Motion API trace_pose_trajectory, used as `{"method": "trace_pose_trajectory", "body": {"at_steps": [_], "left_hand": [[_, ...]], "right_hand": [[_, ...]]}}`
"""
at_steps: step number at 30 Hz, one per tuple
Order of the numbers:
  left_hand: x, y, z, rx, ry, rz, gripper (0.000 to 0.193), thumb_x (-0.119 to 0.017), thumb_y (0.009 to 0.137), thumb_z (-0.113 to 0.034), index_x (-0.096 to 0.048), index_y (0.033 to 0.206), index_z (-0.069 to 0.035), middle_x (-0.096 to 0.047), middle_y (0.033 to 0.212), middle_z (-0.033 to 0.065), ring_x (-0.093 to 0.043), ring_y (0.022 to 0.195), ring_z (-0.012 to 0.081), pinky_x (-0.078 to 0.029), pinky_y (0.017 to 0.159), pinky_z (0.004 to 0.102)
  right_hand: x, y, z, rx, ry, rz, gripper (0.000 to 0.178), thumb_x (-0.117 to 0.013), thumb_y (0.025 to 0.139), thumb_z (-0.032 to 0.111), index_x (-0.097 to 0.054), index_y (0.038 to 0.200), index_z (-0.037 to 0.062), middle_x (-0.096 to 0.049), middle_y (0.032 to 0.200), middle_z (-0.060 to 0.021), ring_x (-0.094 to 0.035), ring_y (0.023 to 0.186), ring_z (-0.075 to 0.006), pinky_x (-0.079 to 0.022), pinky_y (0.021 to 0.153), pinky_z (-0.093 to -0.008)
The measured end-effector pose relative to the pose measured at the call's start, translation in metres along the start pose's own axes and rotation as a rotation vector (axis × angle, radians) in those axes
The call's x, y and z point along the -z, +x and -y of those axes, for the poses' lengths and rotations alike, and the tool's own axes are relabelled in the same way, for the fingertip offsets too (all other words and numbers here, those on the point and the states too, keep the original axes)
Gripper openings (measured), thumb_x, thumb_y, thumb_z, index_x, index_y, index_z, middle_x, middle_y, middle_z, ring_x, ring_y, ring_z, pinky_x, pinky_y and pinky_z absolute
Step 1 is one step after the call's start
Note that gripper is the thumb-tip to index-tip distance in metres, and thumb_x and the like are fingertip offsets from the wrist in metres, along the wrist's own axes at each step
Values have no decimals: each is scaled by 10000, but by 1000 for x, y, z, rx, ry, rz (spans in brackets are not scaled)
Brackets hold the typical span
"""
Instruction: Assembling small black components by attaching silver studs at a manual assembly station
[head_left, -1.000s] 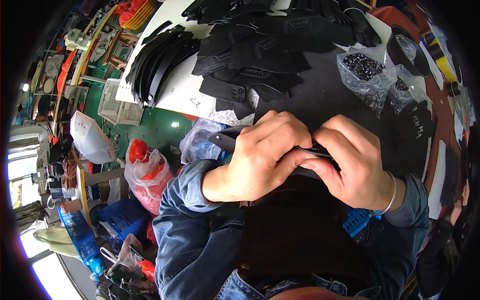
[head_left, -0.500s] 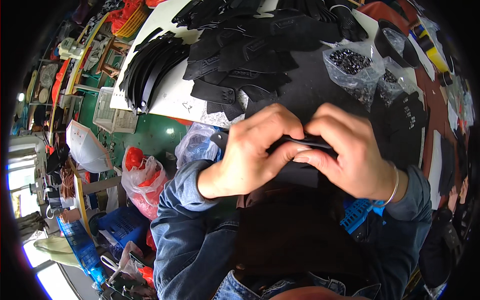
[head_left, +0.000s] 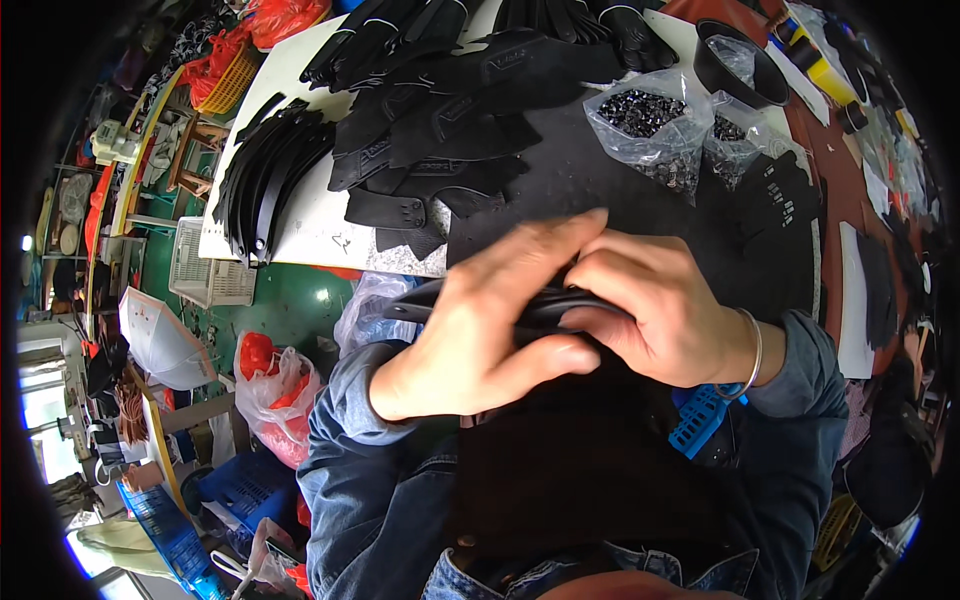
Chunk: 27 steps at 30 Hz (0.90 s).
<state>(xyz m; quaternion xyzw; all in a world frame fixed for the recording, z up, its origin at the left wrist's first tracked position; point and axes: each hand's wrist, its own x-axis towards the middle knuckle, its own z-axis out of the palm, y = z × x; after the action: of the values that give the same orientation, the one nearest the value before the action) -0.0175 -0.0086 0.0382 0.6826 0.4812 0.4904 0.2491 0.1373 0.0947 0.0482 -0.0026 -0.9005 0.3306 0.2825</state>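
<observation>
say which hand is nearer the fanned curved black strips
Left. In the picture, the left hand is below and right of the fanned curved black strips; the right hand is farther right.

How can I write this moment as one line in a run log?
left hand: open, around black piece | right hand: gripping it | white table: black strips, clear bag
</observation>
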Motion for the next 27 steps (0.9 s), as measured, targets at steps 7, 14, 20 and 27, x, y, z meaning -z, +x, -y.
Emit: {"method": "trace_pose_trajectory", "body": {"at_steps": [7,14,20,27], "left_hand": [[-11,0,-5,125,-9,58,740,-587,813,-425,-345,1334,42,-611,830,105,-612,708,125,-481,669,235],[-6,5,-2,257,-145,140,757,-601,815,-422,-299,1343,30,-594,930,115,-607,844,160,-466,764,265],[0,10,7,76,-39,178,702,-659,809,-279,-273,1329,-8,-606,875,223,-611,792,407,-500,648,404],[80,2,11,243,775,-58,200,-686,752,-47,-629,941,-11,-607,689,138,-554,560,186,-459,556,262]], "right_hand": [[-9,-4,-3,-9,-4,-110,192,-685,730,117,-537,790,10,-509,692,-103,-532,579,-269,-430,497,-342],[-9,-6,-6,11,-47,-111,195,-685,724,129,-524,757,24,-502,674,-86,-536,573,-249,-430,495,-342],[-5,0,-10,55,-145,-77,215,-694,702,125,-501,731,35,-501,710,-85,-527,564,-255,-422,493,-356],[36,22,-11,-197,-136,-99,325,-515,841,135,-499,1123,-26,-532,1056,-103,-481,770,-125,-389,688,-240]]}}
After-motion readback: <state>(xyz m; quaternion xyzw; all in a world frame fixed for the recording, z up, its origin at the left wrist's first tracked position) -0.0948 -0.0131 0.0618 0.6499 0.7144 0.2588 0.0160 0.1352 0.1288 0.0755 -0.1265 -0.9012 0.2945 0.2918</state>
